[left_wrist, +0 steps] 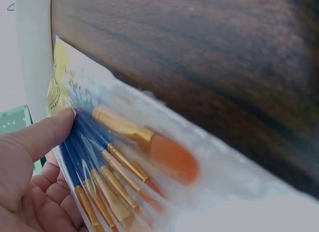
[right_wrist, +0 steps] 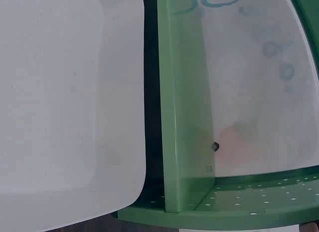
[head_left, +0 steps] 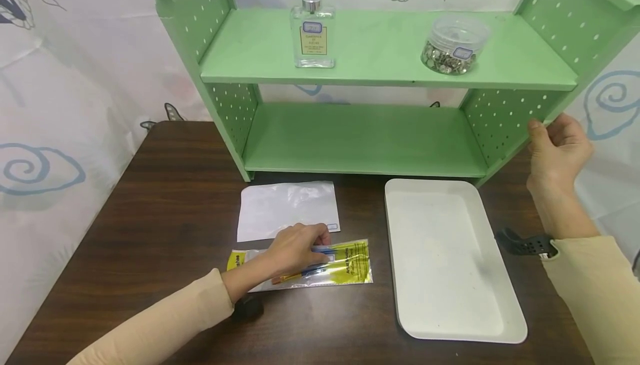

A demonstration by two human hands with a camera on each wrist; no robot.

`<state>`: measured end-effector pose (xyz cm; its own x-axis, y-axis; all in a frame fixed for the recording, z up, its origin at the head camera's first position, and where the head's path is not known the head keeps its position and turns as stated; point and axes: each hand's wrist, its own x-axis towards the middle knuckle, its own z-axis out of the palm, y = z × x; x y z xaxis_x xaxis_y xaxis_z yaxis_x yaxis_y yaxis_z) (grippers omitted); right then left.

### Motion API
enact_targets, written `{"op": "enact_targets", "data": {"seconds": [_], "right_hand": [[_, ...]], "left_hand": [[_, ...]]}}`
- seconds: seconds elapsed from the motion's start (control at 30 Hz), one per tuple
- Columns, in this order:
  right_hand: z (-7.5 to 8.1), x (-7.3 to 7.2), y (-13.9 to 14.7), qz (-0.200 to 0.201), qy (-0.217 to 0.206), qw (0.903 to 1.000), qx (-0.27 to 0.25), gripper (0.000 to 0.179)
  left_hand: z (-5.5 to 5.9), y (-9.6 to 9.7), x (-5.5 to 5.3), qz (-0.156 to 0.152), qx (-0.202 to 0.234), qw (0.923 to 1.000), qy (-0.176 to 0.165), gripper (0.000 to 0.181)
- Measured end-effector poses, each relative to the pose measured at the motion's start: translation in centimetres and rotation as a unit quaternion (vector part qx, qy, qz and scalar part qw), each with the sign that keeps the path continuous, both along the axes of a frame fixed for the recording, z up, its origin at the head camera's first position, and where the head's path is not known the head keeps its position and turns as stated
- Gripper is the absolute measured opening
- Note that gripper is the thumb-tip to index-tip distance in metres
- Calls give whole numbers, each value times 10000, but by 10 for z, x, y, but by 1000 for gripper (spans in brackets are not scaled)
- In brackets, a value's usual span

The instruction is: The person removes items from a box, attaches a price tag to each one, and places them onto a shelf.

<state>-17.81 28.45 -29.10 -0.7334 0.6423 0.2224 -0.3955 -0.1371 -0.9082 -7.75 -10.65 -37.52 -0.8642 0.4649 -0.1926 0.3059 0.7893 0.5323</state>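
Observation:
A clear plastic pack of paintbrushes [head_left: 357, 265], with yellow printing, lies on the dark table. My left hand [head_left: 295, 248] grips its upper edge, thumb on the front. Through the plastic in the left wrist view, blue-handled paintbrushes [left_wrist: 169, 159] with gold ferrules and orange bristles show. At the right, my right hand [head_left: 560, 145] holds the front edge of the side panel of a green two-tier shelf [head_left: 365, 137]. Only a bit of finger shows at the bottom corner of the right wrist view. Between the hands lies a white tray [head_left: 450, 259].
Behind the pack is a flat white packet [head_left: 287, 209] with a small label. On the upper tier stand a glass perfume bottle [head_left: 313, 37] and a round clear jar [head_left: 452, 48] of small metal pieces. Patterned cloth [head_left: 75, 76] hangs behind the dark wooden table [head_left: 150, 231].

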Motion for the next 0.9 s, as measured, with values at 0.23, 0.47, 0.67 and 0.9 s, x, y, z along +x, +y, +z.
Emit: {"op": "enact_targets", "data": {"seconds": [0.23,0.47,0.67,0.9], "right_hand": [[0,0,0,35,91,9999,-30,15],[-1,0,0,34,67,9999,-111,16],[0,0,0,24,-11,9999,-163,17],[0,1,0,79,59,9999,-134,18]], "left_hand": [[3,-2,-2,-128,273,9992,-256,22],[7,-4,-6,-97,527,9959,-731,22],[13,-6,-13,-20,710,9927,-973,22],[27,-8,-24,72,748,9907,-1132,23]]}}
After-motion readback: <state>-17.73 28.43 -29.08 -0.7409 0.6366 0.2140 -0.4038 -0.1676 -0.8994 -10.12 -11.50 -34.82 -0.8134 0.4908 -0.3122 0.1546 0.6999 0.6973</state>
